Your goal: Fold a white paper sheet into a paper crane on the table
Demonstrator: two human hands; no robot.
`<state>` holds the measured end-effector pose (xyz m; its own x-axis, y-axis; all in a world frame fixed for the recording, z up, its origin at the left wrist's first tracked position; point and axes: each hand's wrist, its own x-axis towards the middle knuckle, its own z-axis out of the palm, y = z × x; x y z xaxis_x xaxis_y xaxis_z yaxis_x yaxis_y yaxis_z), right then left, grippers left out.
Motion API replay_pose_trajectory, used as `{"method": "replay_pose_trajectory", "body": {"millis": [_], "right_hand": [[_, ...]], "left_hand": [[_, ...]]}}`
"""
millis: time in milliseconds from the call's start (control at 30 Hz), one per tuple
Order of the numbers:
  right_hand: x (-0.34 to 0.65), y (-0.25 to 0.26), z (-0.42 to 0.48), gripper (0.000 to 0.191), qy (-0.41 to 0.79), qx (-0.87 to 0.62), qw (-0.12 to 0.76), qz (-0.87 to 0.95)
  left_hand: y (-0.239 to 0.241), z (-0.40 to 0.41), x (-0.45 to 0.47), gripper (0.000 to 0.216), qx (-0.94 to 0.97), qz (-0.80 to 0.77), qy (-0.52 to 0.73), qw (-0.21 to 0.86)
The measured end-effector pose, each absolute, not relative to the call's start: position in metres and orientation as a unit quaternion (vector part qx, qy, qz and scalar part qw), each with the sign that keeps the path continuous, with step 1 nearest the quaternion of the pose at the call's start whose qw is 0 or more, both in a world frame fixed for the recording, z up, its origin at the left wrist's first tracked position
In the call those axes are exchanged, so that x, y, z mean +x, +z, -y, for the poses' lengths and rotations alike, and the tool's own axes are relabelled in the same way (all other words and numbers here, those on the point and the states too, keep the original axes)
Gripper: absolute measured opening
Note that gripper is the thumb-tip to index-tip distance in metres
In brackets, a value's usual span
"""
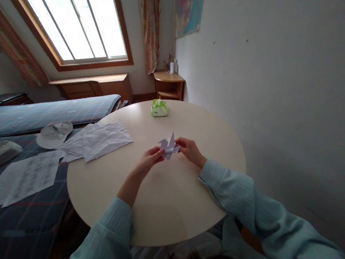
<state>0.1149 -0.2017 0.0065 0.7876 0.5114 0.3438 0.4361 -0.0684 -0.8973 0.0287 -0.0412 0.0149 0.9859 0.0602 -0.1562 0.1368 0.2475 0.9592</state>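
Note:
A small white folded-paper origami figure (169,146) with several pointed flaps is held above the middle of the round table. One long flap points upward, and others stick out to the sides and down. My left hand (153,155) pinches its left side between thumb and fingers. At its right side, my right hand (189,149) is closed, with thumb and fingertips on a right-hand flap. The fingertips of the right hand are partly hidden behind the paper.
The round cream table (155,211) carries creased white sheets (105,139) at its left and a green tissue pack (159,108) at its far edge. Left of it, a plaid-covered bed (32,222) holds printed pages (28,176) and a cap (54,134). A white wall (293,94) stands at right.

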Motion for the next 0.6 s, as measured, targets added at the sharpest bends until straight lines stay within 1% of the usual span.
{"method": "replay_pose_trajectory", "body": {"millis": [333,467,600], "right_hand": [[0.117,0.012,0.201,0.017,0.154,-0.645,0.703,0.257],[0.115,0.015,0.202,0.022,0.221,-0.613,0.725,0.223],[0.115,0.016,0.203,0.023,0.281,-0.58,0.738,0.201]], "left_hand": [[0.017,0.035,0.029,0.038,0.687,-0.009,0.005,0.727],[0.014,0.032,0.032,0.037,0.698,0.015,-0.001,0.716],[0.012,0.029,0.033,0.034,0.704,0.027,-0.003,0.709]]}}
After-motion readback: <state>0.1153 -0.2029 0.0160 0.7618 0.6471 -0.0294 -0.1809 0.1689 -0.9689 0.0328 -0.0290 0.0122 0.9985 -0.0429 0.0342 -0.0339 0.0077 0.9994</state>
